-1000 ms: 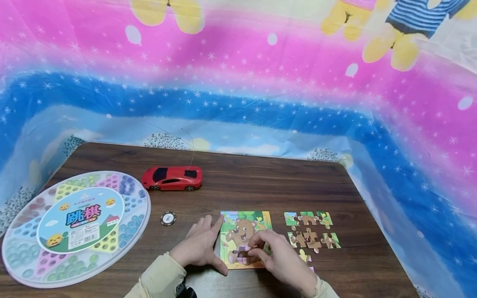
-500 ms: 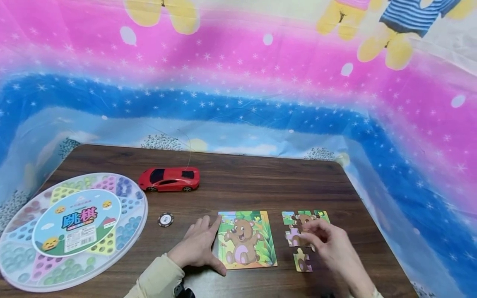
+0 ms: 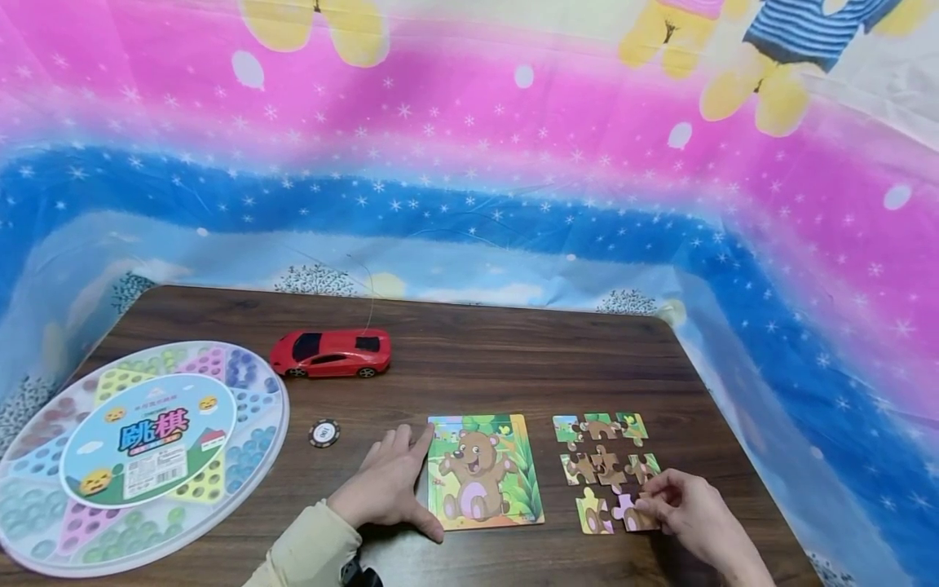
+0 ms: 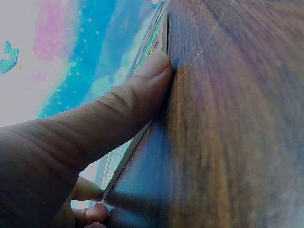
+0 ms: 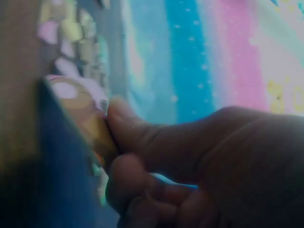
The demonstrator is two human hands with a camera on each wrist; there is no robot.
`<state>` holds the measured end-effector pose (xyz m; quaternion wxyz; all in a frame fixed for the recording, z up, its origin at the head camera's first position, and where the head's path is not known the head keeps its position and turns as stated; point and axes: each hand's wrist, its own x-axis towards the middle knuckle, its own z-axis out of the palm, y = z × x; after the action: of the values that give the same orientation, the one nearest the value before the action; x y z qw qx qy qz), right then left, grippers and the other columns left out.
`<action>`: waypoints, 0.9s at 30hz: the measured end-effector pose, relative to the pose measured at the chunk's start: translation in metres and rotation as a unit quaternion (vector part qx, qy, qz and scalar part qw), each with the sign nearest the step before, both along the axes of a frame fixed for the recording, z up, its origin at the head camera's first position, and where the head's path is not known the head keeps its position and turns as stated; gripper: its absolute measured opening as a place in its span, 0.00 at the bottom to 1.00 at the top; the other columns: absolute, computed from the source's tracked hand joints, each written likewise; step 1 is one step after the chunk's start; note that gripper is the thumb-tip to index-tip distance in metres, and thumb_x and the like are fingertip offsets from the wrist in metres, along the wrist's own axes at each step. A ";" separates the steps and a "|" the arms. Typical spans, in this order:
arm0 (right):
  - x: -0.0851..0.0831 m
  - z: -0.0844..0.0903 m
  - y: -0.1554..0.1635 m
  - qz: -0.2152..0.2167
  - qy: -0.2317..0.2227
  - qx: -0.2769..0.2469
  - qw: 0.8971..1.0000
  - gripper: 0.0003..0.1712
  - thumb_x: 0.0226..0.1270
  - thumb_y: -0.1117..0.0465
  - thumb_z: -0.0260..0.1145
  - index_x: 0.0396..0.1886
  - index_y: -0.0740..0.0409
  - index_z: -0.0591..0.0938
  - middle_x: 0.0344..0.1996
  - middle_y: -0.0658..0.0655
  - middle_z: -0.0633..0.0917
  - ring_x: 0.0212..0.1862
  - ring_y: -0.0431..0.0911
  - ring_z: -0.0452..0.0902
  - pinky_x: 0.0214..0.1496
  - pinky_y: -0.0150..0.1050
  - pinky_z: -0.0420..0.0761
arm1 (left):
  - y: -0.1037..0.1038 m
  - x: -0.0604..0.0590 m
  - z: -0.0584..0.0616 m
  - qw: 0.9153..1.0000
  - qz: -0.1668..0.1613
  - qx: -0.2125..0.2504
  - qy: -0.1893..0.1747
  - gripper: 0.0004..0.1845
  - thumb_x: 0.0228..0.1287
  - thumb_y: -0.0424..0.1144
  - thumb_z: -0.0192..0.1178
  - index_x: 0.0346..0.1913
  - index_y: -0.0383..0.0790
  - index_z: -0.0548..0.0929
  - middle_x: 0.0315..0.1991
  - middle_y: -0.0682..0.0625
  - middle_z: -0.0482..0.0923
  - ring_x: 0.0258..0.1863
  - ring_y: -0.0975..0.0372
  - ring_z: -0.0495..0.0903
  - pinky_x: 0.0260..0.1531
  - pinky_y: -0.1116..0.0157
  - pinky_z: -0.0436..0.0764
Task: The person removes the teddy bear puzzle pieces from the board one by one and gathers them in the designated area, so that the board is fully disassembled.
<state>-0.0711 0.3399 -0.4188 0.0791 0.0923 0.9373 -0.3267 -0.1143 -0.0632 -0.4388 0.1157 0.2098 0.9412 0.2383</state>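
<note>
One pink-and-brown puzzle piece (image 3: 632, 514), flat, pinched by right hand (image 3: 693, 518).

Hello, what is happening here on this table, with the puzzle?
A person sits at a wooden table with a bear jigsaw. The left hand rests flat against the left edge of the puzzle board. The right hand pinches a puzzle piece at the bottom row of the loose pieces laid out beside the board. A red toy car, a poker chip and a round Chinese checkers box lie to the left.
</note>
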 end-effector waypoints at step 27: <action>-0.004 -0.011 -0.002 0.025 -0.009 0.102 0.994 0.12 0.59 0.57 0.73 0.30 0.58 0.79 0.21 0.49 0.78 0.23 0.43 0.71 0.28 0.40 0.71 | 0.000 0.000 -0.001 1.000 -0.002 0.006 0.002 0.76 0.17 0.69 0.78 0.74 0.32 0.58 0.42 0.46 0.62 0.38 0.56 0.60 0.36 0.61 0.62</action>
<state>-0.0755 0.3375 -0.4294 0.0854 0.0794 0.9670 -0.2267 -0.1146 -0.0636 -0.4402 0.1129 0.2130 0.9396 0.2430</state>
